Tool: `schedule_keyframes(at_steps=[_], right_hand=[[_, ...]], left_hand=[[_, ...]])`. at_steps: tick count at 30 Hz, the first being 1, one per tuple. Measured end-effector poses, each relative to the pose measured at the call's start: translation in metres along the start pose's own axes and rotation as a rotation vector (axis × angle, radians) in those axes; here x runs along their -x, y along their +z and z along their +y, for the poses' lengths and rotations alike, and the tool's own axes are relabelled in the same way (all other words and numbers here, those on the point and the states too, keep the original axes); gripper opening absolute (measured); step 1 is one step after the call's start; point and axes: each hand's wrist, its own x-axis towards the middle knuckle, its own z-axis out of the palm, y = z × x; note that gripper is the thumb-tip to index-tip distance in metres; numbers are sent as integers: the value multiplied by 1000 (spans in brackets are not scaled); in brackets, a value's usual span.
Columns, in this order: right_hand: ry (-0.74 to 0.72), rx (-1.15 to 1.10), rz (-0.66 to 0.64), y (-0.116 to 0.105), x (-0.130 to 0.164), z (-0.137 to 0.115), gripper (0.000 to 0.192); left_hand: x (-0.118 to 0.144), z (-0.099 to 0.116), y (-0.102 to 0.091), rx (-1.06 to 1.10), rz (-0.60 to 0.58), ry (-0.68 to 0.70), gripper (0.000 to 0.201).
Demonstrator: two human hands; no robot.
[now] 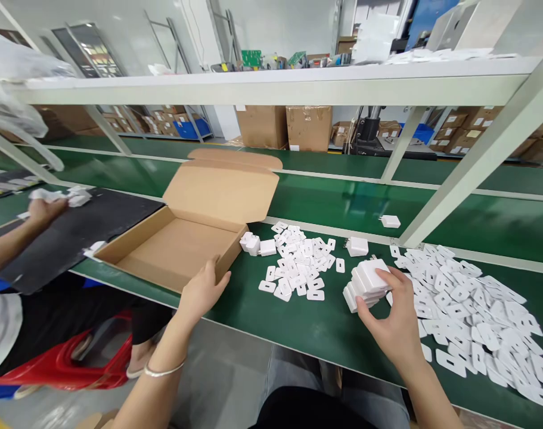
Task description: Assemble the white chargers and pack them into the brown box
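An open, empty brown cardboard box [177, 250] with its lid raised sits on the green workbench [307, 328]. My left hand [203, 292] rests on the box's near right corner, fingers over the wall. My right hand [394, 322] grips a stack of white charger blocks [365, 283] standing on the bench. Between my hands lies a heap of small white flat pieces [300, 265], with a few loose white blocks [256, 244] beside the box. Another white block [357, 245] lies just behind the stack.
A large spread of white flat pieces [472, 310] covers the bench at right. A lone white block [390, 221] lies near the slanted white frame post [477, 161]. At left, another person's hand [45, 208] holds white parts over a black mat [74, 232]. Cartons stand behind under the shelf.
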Motion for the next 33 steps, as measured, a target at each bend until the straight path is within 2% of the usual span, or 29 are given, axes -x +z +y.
schedule_keyframes(at_steps=[3, 5, 14, 18, 20, 23, 26, 29, 33], right_hand=[[100, 10, -5, 6, 2, 0, 59], [173, 9, -13, 9, 3, 2, 57], [205, -27, 38, 13, 8, 3, 52], [176, -65, 97, 14, 8, 7, 55], [99, -67, 163, 15, 7, 9, 55], [-110, -40, 276, 20, 3, 6, 57], [-331, -44, 318, 36, -3, -9, 64], [-489, -118, 273, 69, -10, -35, 67], [-631, -275, 156, 132, -26, -78, 64]], left_hand=[[4, -7, 11, 149, 141, 96, 70], [5, -8, 13, 237, 182, 145, 74], [1, -18, 16, 388, 106, 239, 72], [-7, -24, 15, 509, 54, 185, 78], [-9, -25, 12, 587, 23, 146, 82], [-9, -22, 6, 706, -7, 109, 82], [-3, -17, 1, 814, -13, 93, 75], [4, -13, -2, 901, 4, 133, 68], [9, -18, -5, 1035, -41, 275, 75]])
